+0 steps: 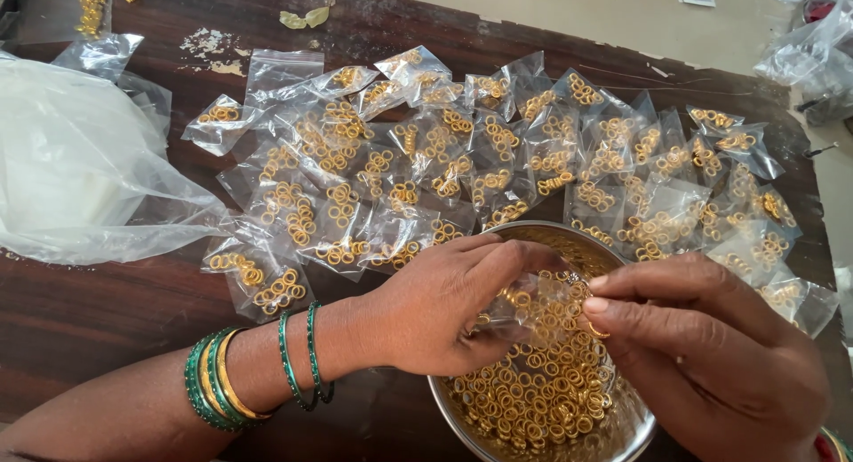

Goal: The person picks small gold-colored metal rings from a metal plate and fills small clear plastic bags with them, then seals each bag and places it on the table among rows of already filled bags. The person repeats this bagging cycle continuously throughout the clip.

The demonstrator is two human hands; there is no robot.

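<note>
Dark wood, scuffed in places, makes up the table (107, 311), which carries everything in view. At its left edge lies a big, crumpled clear plastic bag (80, 160) with something white inside. Across the middle spreads a wide litter of small clear packets (462, 160), each holding a handful of gold-coloured rings, overlapping one another from left to right. At the near edge stands a round steel bowl (622, 431), heaped with loose gold rings (533, 400); both hands work just above it. The left hand (435, 311), its wrist ringed with green and gold bangles (218, 382), has its fingers closed on a small clear pouch (538, 302) that already holds some rings, keeping it over the bowl. The right hand (711, 346) meets it from the other side, thumb and forefinger pinched together at the pouch's edge, with a single ring (597, 330) showing just under them. Whether that ring is gripped or simply lying in the pouch cannot be told.
</note>
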